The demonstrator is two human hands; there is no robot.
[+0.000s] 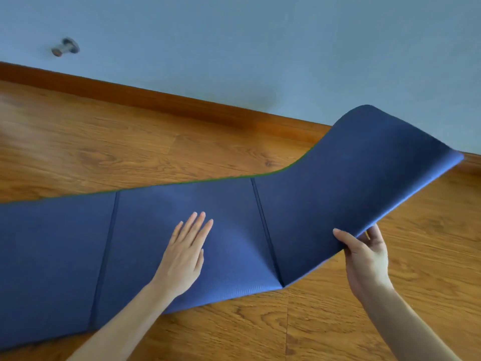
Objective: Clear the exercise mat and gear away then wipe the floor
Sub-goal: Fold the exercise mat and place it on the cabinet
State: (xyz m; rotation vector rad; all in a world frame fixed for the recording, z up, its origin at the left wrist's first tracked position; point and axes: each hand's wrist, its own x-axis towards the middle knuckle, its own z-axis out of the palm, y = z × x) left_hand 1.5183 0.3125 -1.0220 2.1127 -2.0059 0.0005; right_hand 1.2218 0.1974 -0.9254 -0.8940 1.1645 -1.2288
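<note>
STEP: fold mat | Your left hand (186, 252) presses flat, fingers straight, anchoring the blue folding exercise mat (59, 246) | right hand (364, 256) pinches the raised end panel to swing it over the crease.

The floor (130, 142) is of warm brown wood planks with a clear grain. A brown wooden skirting board (156, 100) runs along its far edge. Above it stands a pale blue-grey wall (260, 35), which carries a small metal fitting (65, 47) and a dark smudge (260, 97).
</note>
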